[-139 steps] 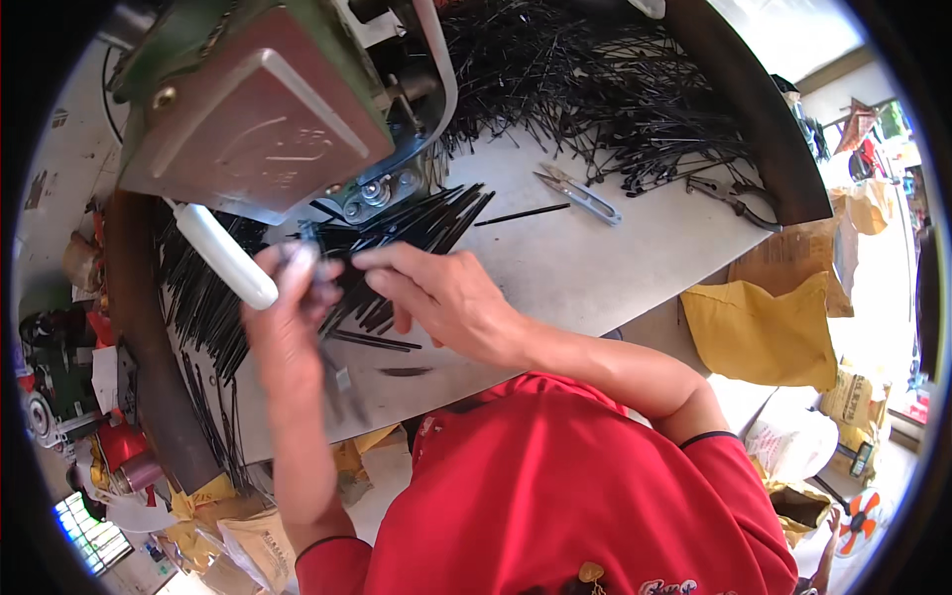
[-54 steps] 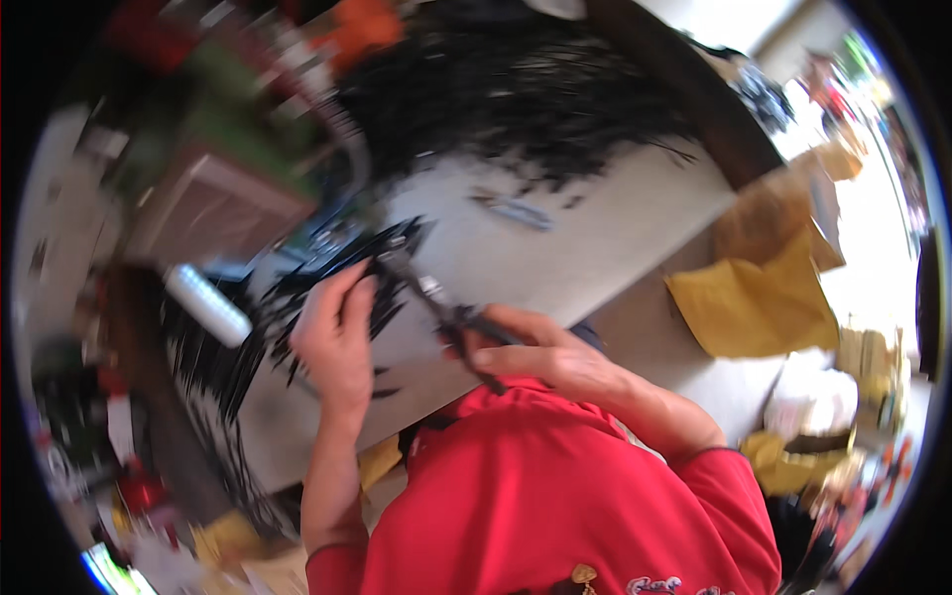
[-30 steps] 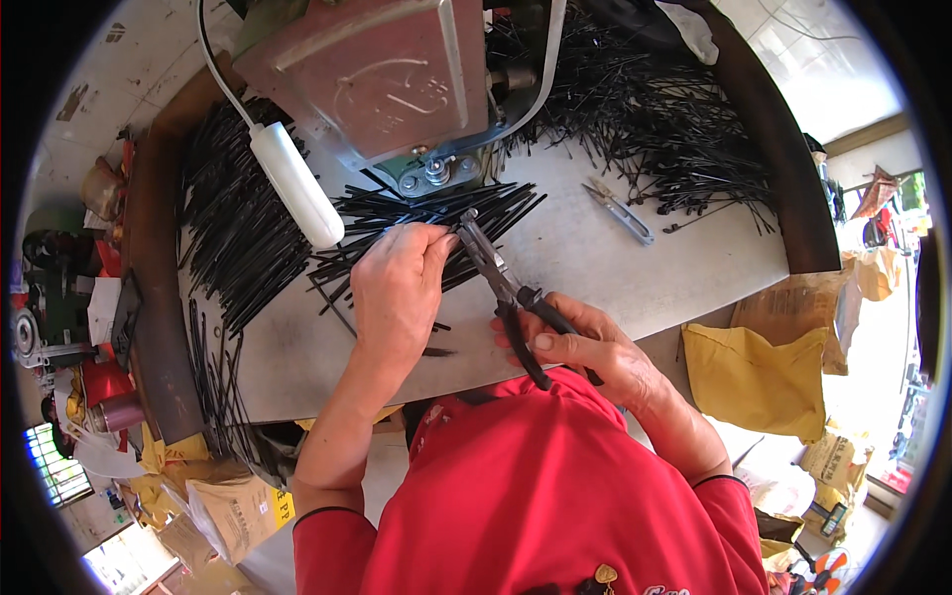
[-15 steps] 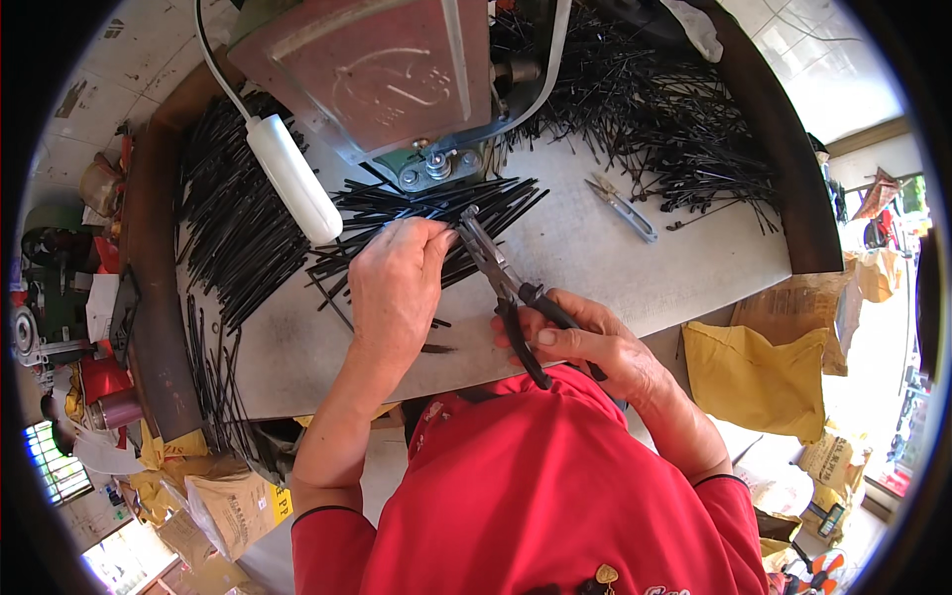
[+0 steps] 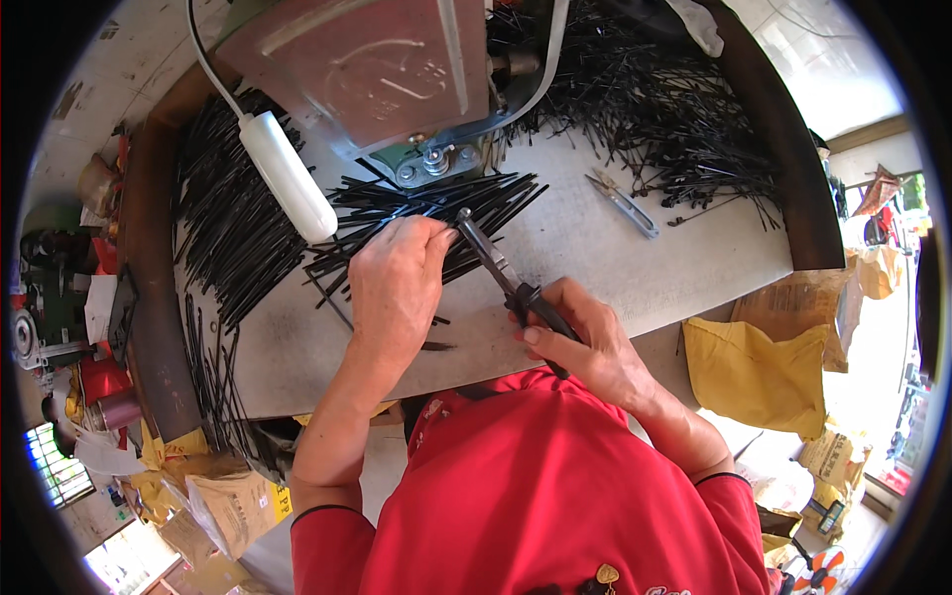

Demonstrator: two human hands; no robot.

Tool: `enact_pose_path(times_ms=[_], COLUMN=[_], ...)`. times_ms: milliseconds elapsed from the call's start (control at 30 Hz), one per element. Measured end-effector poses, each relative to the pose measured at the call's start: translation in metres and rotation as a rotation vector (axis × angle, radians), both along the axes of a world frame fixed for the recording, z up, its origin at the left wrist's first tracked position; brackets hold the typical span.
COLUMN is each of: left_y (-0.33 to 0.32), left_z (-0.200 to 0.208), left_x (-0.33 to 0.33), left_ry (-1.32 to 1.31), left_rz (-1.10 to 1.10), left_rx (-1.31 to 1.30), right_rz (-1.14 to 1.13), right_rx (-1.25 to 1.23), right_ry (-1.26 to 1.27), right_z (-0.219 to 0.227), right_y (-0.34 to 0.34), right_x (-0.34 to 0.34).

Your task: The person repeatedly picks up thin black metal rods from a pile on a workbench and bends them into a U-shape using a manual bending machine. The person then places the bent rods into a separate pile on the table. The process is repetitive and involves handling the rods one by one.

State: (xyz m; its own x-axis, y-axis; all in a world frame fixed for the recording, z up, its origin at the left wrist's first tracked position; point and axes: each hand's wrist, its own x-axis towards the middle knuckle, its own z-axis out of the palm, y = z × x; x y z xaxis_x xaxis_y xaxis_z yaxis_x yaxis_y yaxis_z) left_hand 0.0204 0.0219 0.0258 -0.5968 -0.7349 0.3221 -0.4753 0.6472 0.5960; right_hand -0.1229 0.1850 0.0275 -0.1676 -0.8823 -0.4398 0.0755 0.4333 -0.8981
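My right hand (image 5: pixel 585 332) is closed around the dark handles of a pair of pliers (image 5: pixel 496 260). Its metal jaws point up and left, and the handles are pressed together. Beside the jaw tip, my left hand (image 5: pixel 397 283) is closed in a pinch, thumb and forefinger touching the jaws or nearly so. What those fingers pinch is too small and hidden to make out. Under and behind this hand lies a loose heap of thin black strips (image 5: pixel 506 196), some crossing one another. Another dark piece (image 5: pixel 436 346) sits by my left wrist.
A machine with a reddish panel (image 5: pixel 367 74) stands ahead, a white lamp (image 5: pixel 288 178) on its left. Black strips (image 5: pixel 233 218) are piled at left, tangled black pieces (image 5: pixel 684 149) at far right. Small snips (image 5: pixel 625 205) lie on the grey tabletop (image 5: pixel 684 268). A dark raised rim (image 5: pixel 808 188) borders it.
The pliers' handles, spread apart before, have come together in my right hand, and the tool has turned slightly. My left hand keeps its place beside the jaws.
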Motion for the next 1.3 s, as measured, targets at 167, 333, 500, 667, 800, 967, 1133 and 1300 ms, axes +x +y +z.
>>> enact_pose_path(times_ms=[167, 333, 500, 667, 800, 967, 1133, 1300], left_y=[0.008, 0.013, 0.017, 0.022, 0.027, 0.036, 0.039, 0.040], left_z=[0.016, 0.025, 0.030, 0.020, 0.017, 0.020, 0.020, 0.021], left_x=[0.001, -0.003, -0.003, -0.005, -0.006, -0.010, -0.012, -0.014], left_ry=[0.046, 0.134, 0.138, 0.201, 0.271, 0.252, 0.263, 0.242], left_rz=[0.039, 0.035, 0.048, 0.038, 0.017, -0.030, -0.060, -0.066], left_rx=[0.116, 0.172, 0.241, 0.276, 0.243, 0.185, 0.188, 0.250], right_rz=[0.093, 0.211, 0.211, 0.198, 0.158, 0.258, 0.326, 0.231], right_rx=[-0.016, -0.034, -0.093, -0.217, -0.213, -0.046, 0.060, -0.159], right_ry=[0.171, 0.315, 0.365, 0.470, 0.655, 0.624, 0.513, 0.849], right_z=[0.021, 0.016, 0.014, 0.004, 0.009, 0.014, 0.014, 0.014], right_y=[-0.002, 0.002, 0.006, 0.012, 0.017, 0.026, 0.029, 0.038], right_x=[-0.008, -0.012, -0.013, -0.021, -0.033, -0.039, -0.043, -0.045])
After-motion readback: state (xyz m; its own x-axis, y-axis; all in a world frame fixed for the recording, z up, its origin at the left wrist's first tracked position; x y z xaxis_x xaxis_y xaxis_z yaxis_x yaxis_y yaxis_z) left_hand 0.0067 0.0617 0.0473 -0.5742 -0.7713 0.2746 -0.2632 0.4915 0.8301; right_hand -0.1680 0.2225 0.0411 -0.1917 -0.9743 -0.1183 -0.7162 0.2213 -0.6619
